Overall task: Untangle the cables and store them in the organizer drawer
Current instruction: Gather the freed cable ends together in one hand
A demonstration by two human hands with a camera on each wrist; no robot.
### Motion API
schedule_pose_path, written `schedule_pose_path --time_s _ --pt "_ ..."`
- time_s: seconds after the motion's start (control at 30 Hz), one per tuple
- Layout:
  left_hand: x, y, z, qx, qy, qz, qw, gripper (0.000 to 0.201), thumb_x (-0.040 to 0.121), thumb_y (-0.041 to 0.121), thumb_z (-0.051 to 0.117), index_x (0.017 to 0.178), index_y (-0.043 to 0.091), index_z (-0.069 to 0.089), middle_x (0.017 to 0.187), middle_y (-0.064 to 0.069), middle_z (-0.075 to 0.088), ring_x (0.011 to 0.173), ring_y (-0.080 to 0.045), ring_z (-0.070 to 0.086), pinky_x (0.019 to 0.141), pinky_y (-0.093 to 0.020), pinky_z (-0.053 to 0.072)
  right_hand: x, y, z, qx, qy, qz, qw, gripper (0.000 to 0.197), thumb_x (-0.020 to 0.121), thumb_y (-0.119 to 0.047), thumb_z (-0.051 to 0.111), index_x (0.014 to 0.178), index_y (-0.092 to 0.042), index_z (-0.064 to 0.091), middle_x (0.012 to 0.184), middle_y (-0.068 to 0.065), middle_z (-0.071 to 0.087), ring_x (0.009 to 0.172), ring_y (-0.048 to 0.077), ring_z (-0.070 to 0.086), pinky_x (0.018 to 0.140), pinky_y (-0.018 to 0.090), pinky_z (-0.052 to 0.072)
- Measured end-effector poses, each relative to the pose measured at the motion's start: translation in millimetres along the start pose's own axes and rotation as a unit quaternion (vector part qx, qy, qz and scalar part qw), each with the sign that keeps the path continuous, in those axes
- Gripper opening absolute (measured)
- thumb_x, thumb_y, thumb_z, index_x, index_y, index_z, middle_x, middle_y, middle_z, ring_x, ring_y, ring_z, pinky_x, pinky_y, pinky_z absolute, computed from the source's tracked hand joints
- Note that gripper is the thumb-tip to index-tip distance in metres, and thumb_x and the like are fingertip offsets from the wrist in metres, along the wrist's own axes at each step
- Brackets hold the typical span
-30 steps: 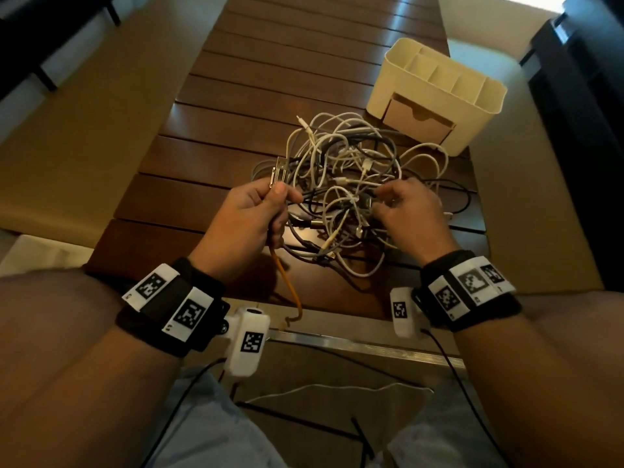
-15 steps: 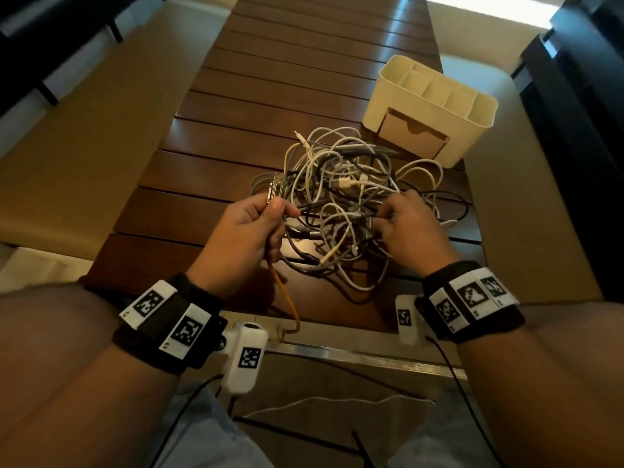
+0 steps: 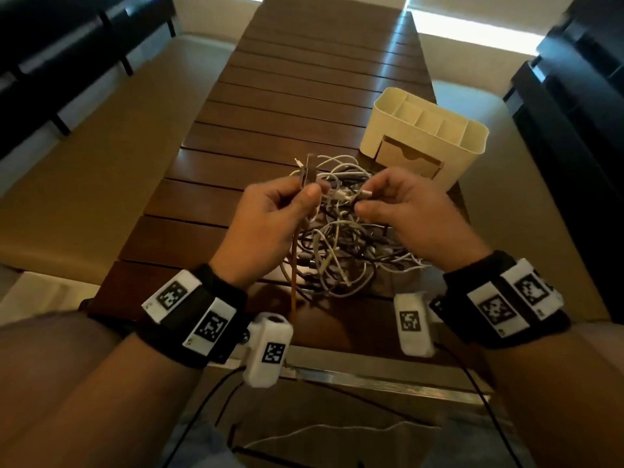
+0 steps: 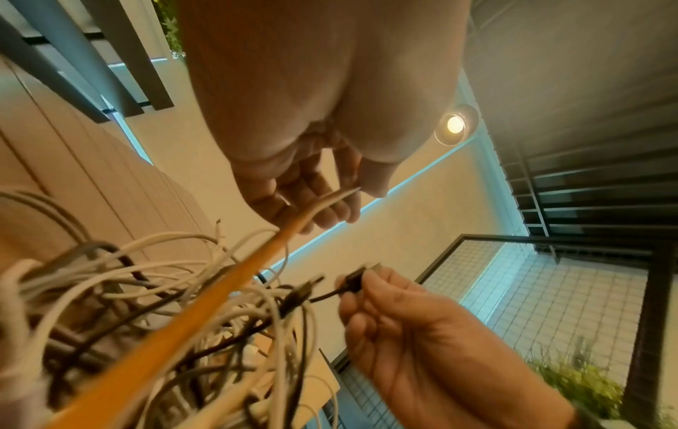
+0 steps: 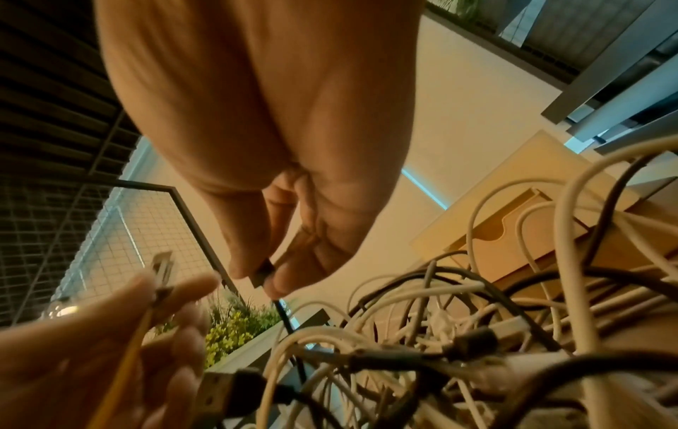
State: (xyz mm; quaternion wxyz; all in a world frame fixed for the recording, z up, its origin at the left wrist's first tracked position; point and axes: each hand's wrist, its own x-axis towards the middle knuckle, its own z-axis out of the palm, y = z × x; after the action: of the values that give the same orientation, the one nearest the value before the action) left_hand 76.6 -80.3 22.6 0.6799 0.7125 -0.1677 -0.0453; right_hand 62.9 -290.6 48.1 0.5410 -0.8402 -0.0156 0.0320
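A tangle of white, grey and black cables (image 3: 341,244) hangs partly lifted above the wooden table (image 3: 209,197). My left hand (image 3: 305,194) pinches the metal plug end of an orange cable (image 3: 294,285), which trails down to the table edge; the same orange cable (image 4: 205,307) runs through the left wrist view. My right hand (image 3: 366,201) pinches a black cable plug (image 5: 263,274) between thumb and fingers, its lead running into the tangle. The cream organizer (image 3: 469,153) stands behind the tangle, its tan drawer (image 3: 410,162) closed.
The slatted table stretches far ahead. Beige bench seats (image 3: 94,157) run along both sides, with dark furniture (image 3: 574,106) at the right. A metal edge strip (image 3: 388,380) borders the table's near end, with loose leads below it over my lap.
Both hands have risen off the table, lifting the tangle with them. The left hand holds its plug upright now, and the right hand has moved from the bundle to a pinched plug.
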Motion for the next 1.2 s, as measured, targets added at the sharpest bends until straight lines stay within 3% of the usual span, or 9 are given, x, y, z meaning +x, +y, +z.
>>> schedule_pose_path --time_s 0.1,0.2,0.37,0.67,0.73,0.83,0.97,1.1,1.2 --pt "12 -1 3 0.005 0.023 0.015 1.0 0.023 0.1 0.019 0.057 0.117 0.012 0.071 0.101 0.007 0.074 0.098 -0.006 0.069 0.085 -0.026 0.055 0 4 8 -0.035 -0.038 -0.004 0.999 0.014 0.089 -0.01 0.07 0.095 -0.021 0.064 0.086 -0.006 0.07 0.08 0.006 0.067 0.073 0.022 0.053" --pt "7 -14 13 -0.017 -0.011 -0.011 1.0 0.022 0.099 0.013 0.057 0.118 0.013 0.07 0.109 0.001 0.075 0.107 -0.011 0.068 0.091 -0.027 0.054 -3 10 13 0.014 -0.02 -0.018 1.0 0.014 0.09 -0.008 0.068 0.099 -0.017 0.066 0.094 0.002 0.072 0.089 0.018 0.07 0.081 0.031 0.057" --pt "-13 -33 21 -0.031 -0.04 -0.044 0.998 0.019 0.1 0.008 0.056 0.107 0.011 0.073 0.088 0.015 0.075 0.09 0.003 0.066 0.078 -0.013 0.048 -10 18 21 0.095 0.027 -0.021 0.995 0.018 0.09 -0.004 0.067 0.097 -0.02 0.065 0.093 0.002 0.074 0.092 0.02 0.072 0.083 0.035 0.058" --pt "-15 -36 24 -0.043 -0.016 -0.075 0.996 0.017 0.099 0.014 0.058 0.106 0.009 0.072 0.092 -0.001 0.075 0.089 -0.011 0.069 0.08 -0.029 0.055 -15 14 39 0.11 0.034 -0.027 0.993 0.021 0.09 -0.007 0.069 0.101 -0.023 0.062 0.1 0.004 0.07 0.09 0.02 0.071 0.082 0.039 0.06" --pt "-16 -37 23 -0.046 0.002 -0.076 0.996 0.018 0.1 0.013 0.057 0.107 0.004 0.07 0.094 -0.01 0.074 0.089 -0.017 0.069 0.081 -0.035 0.056 -15 16 39 0.018 0.025 -0.037 0.999 0.021 0.088 -0.016 0.072 0.104 -0.025 0.062 0.104 0.0 0.066 0.088 0.016 0.068 0.079 0.034 0.058" --pt "-13 -35 18 -0.059 0.028 -0.085 0.994 0.014 0.099 0.01 0.055 0.1 0.005 0.069 0.087 -0.008 0.071 0.081 -0.018 0.067 0.074 -0.036 0.057 -16 25 36 -0.151 -0.016 -0.065 0.986 0.024 0.085 -0.031 0.076 0.106 -0.03 0.065 0.101 -0.009 0.058 0.079 0.009 0.057 0.068 0.025 0.05" --pt "-11 -33 12 -0.053 0.046 -0.09 0.993 0.016 0.1 0.011 0.054 0.093 0.014 0.067 0.081 -0.002 0.069 0.072 -0.016 0.063 0.066 -0.032 0.054 -19 28 33 -0.169 -0.134 -0.051 0.975 0.015 0.088 -0.027 0.072 0.102 -0.032 0.068 0.091 -0.016 0.064 0.082 0.0 0.06 0.068 0.014 0.048" --pt "-6 -34 4 -0.056 0.084 -0.075 0.992 0.022 0.103 0.012 0.05 0.089 0.016 0.066 0.076 0.001 0.066 0.07 -0.012 0.06 0.068 -0.034 0.054 -15 28 15 -0.102 -0.002 -0.07 0.992 0.013 0.094 -0.018 0.065 0.095 -0.031 0.068 0.091 -0.013 0.068 0.087 0.001 0.063 0.075 0.013 0.049" --pt "-2 -35 -7 -0.048 0.113 -0.052 0.991 0.024 0.104 0.011 0.048 0.088 0.019 0.065 0.071 0.009 0.064 0.069 -0.007 0.059 0.065 -0.023 0.051 -10 34 -2 -0.026 0.155 -0.028 0.987 0.012 0.096 -0.022 0.062 0.091 -0.031 0.068 0.089 -0.007 0.07 0.082 0.012 0.066 0.073 0.029 0.055"
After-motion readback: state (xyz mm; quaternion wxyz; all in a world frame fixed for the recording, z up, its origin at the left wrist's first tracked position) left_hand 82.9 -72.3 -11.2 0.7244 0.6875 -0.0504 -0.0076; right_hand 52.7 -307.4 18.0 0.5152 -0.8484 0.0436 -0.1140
